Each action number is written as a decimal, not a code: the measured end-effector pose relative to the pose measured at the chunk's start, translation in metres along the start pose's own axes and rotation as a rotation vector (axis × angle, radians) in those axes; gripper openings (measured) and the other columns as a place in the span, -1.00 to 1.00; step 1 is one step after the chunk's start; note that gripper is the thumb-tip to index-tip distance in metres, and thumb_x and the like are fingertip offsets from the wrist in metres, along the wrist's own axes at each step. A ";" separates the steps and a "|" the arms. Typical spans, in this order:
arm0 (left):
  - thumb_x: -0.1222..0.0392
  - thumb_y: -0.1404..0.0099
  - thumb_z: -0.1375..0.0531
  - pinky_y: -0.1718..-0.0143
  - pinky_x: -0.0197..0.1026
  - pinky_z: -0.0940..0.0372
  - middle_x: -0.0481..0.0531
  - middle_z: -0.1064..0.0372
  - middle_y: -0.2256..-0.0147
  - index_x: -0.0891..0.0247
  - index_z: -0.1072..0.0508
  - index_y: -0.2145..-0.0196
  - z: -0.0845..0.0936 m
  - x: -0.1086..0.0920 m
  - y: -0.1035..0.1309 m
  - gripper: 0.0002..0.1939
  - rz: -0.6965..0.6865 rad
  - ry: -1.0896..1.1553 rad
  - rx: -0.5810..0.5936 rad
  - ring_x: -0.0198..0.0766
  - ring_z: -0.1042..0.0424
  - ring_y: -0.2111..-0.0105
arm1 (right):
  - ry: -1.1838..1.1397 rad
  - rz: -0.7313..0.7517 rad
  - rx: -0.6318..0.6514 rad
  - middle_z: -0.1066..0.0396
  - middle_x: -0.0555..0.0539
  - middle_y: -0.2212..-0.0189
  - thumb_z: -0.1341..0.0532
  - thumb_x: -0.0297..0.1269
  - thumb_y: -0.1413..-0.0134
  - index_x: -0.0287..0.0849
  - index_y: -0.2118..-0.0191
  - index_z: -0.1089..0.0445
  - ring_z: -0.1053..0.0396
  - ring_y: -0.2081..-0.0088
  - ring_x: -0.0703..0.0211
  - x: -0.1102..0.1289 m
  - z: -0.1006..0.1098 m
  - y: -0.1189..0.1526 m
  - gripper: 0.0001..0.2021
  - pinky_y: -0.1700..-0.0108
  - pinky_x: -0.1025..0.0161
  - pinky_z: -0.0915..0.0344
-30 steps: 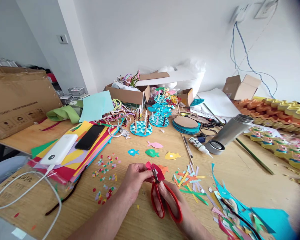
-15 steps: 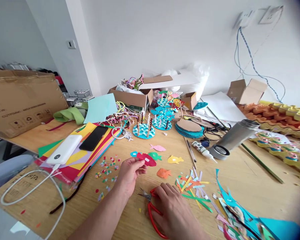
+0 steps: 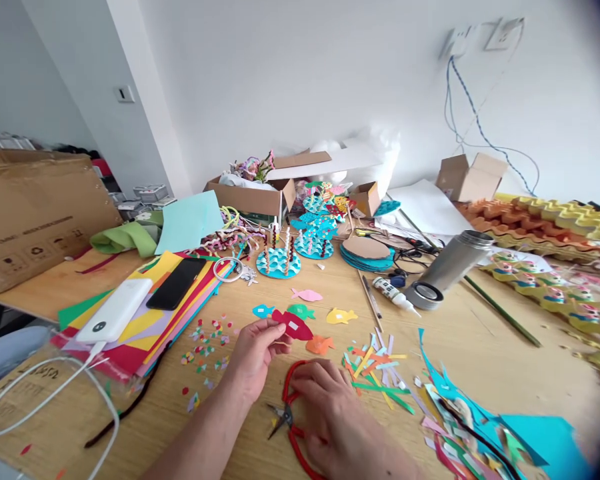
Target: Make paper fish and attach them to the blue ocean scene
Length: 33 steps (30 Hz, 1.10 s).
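My left hand (image 3: 254, 359) pinches a dark red paper fish (image 3: 299, 328) by its left end, above the table; a small white patch shows on the fish. My right hand (image 3: 325, 410) lies low over red-handled scissors (image 3: 286, 416), its fingers curled on the handles. The blades are parted and point left. Flat on the table beyond the red fish are a blue paper fish (image 3: 263, 311), a green one (image 3: 301, 311), a pink one (image 3: 307, 295), a yellow one (image 3: 341, 315) and an orange one (image 3: 320, 345).
Paper strips (image 3: 375, 363) and blue scraps (image 3: 540, 437) lie to the right. Confetti bits (image 3: 205, 343) are scattered at left, beside coloured paper sheets (image 3: 155, 333) bearing a phone (image 3: 176, 283) and a power bank (image 3: 115, 310). A glue bottle (image 3: 394, 293) and a steel flask (image 3: 453, 267) lie farther right.
The scissors have turned under my right hand, their blades swinging toward me and opening wider. My left hand keeps the red fish at about the same place. The view has shifted slightly right.
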State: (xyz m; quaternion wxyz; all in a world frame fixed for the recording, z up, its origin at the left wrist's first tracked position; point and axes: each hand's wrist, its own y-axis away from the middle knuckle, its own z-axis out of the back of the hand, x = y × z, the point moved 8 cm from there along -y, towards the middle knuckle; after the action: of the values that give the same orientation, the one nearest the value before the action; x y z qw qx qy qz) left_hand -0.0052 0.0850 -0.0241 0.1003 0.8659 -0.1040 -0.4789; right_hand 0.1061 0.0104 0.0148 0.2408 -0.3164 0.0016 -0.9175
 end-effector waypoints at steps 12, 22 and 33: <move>0.20 -0.04 -0.34 0.36 -0.29 -0.27 0.15 -0.50 0.41 0.41 -0.58 0.36 -0.035 0.022 0.021 -0.78 0.171 -0.201 0.354 -0.33 -0.39 0.44 | -0.807 -0.309 -0.520 -0.40 -0.07 0.46 -0.19 -0.02 -0.07 -0.18 0.39 -0.34 -0.34 0.36 0.15 -0.056 0.029 0.004 -0.71 0.29 0.24 -0.27; 0.12 0.02 -0.35 0.40 -0.32 -0.19 0.00 -0.43 0.53 0.34 -0.52 0.49 -0.031 0.009 0.019 -0.79 0.055 -0.367 0.289 -0.34 -0.33 0.49 | -0.449 -0.259 -0.376 -0.34 -0.04 0.51 -0.11 -0.21 -0.11 -0.16 0.45 -0.31 -0.24 0.42 0.18 -0.041 0.030 0.000 -0.82 0.34 0.24 -0.19; 0.17 -0.04 -0.25 0.41 -0.28 -0.22 0.03 -0.48 0.51 0.35 -0.54 0.49 -0.036 0.014 0.021 -0.83 0.006 -0.632 0.357 -0.28 -0.37 0.49 | -0.422 -0.221 -0.501 -0.32 -0.01 0.49 -0.12 -0.27 -0.14 -0.16 0.29 -0.33 -0.24 0.42 0.20 -0.045 0.035 0.005 -0.90 0.33 0.23 -0.22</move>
State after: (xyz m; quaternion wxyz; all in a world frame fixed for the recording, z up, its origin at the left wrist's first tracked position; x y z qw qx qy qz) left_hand 0.0306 0.0634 -0.0106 -0.0883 0.6788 -0.2143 -0.6968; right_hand 0.1598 0.0318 0.0162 0.0498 -0.5469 0.1428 -0.8234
